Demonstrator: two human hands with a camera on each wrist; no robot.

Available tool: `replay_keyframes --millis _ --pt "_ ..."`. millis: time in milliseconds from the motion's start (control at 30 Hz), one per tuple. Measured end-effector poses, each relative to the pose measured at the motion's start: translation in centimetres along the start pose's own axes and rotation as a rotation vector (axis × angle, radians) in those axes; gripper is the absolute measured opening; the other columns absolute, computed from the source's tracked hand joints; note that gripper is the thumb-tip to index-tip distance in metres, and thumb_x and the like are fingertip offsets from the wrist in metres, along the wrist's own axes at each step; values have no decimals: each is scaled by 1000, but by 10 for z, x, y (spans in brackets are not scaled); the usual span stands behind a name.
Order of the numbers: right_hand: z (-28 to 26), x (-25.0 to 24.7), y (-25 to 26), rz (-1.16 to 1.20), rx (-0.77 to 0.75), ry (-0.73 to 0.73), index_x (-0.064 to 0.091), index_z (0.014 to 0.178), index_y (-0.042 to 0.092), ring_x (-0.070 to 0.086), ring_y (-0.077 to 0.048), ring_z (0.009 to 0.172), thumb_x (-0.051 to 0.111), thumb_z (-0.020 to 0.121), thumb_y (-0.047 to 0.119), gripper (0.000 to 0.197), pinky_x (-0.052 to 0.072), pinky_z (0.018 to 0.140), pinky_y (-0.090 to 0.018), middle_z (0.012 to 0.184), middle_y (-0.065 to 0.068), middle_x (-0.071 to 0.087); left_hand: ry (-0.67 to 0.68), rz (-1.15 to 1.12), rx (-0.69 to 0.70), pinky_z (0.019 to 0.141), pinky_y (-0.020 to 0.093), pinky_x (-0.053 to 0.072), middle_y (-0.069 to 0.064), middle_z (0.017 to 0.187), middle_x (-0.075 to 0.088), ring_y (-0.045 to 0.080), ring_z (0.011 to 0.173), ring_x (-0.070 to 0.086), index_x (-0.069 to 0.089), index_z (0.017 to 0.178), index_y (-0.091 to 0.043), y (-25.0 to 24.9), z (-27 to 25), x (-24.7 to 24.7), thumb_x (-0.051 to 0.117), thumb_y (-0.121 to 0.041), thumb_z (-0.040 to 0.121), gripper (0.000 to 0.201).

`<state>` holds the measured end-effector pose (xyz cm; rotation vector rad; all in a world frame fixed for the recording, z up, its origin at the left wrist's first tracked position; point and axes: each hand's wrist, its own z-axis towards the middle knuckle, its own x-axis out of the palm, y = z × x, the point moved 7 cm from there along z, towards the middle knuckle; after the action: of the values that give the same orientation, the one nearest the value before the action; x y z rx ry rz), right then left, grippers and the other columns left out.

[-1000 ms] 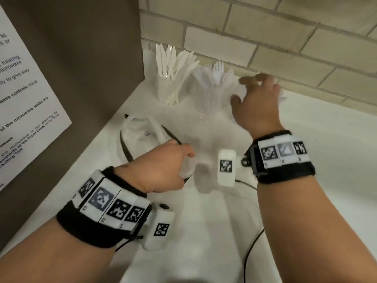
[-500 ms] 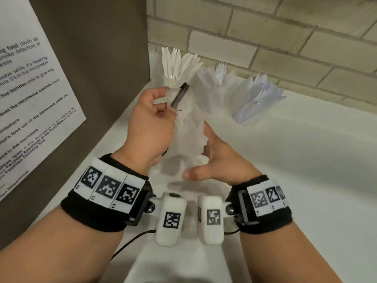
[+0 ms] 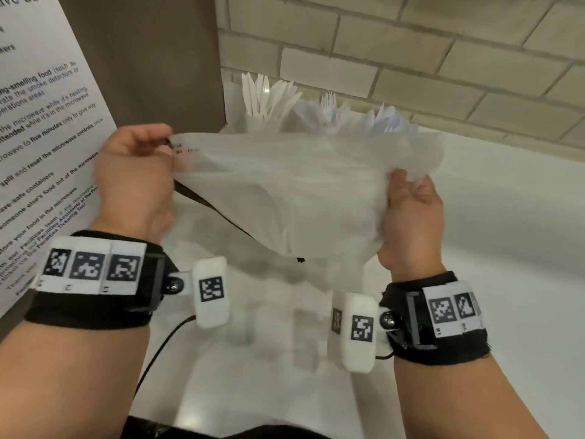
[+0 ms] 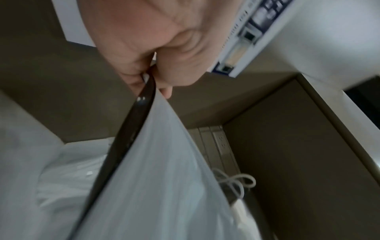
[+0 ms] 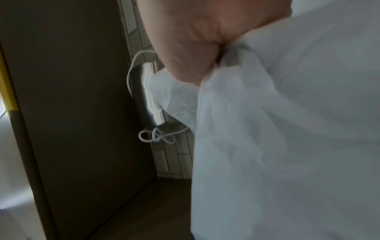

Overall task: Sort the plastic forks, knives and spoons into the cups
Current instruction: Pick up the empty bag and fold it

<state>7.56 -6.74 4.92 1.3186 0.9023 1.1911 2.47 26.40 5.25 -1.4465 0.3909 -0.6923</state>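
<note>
A translucent white plastic bag (image 3: 304, 198) with a dark strip along its mouth is held up above the white counter. My left hand (image 3: 139, 175) pinches its left end at the dark strip (image 4: 131, 129). My right hand (image 3: 408, 210) grips a bunched fold of the bag (image 5: 267, 129) at its right end. Behind the bag, at the back wall, stand three clear cups whose bodies the bag hides: white knives (image 3: 269, 96) on the left, forks (image 3: 329, 106) in the middle, spoons (image 3: 389, 120) on the right.
A brown panel (image 3: 148, 58) with a printed notice (image 3: 41, 147) walls off the left side. A beige brick wall (image 3: 411, 52) runs along the back. The white counter (image 3: 506, 248) stretches to the right. A black cable (image 3: 158, 353) trails near my left wrist.
Both hands have risen and drawn apart, stretching the bag out wide between them. The right hand, open under the bag half a second ago, now grips its right end.
</note>
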Motion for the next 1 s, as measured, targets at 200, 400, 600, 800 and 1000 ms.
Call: replay_keyframes --millis 200,400,600,800,1000 --pt "-10 4 -4 257 156 1 58 98 20 68 -14 78 41 103 23 18 58 76 -36 82 4 71 713 -401 -380 103 42 45 6 139 55 20 127 53 44 141 -14 12 -62 46 69 -51 75 80" --pt "-14 -5 -4 199 183 0 59 100 20 70 -11 76 42 103 26 18 56 63 -27 78 7 72 907 -224 -520 81 34 57 11 115 70 25 108 67 68 112 -12 36 -116 55 92 -24 50 67" --pt "-3 -42 15 44 43 -107 61 108 12 68 -15 87 52 98 32 24 55 77 -33 92 1 71 638 -234 -382 63 23 57 2 109 73 19 100 69 58 124 -14 17 -78 37 62 -13 80 44" --pt "-19 -25 -2 -83 164 267 65 113 11 71 -25 95 62 91 14 23 55 88 -43 101 -8 74 699 -206 -352 72 27 57 -2 119 70 15 108 67 51 134 -21 15 -75 24 84 -54 55 91" --pt "-28 -38 -9 22 214 250 70 97 4 73 -20 81 68 82 4 15 55 75 -36 87 -6 76 571 -310 -375 77 31 59 -3 104 74 14 94 71 62 120 -24 18 -72 8 46 -4 93 37"
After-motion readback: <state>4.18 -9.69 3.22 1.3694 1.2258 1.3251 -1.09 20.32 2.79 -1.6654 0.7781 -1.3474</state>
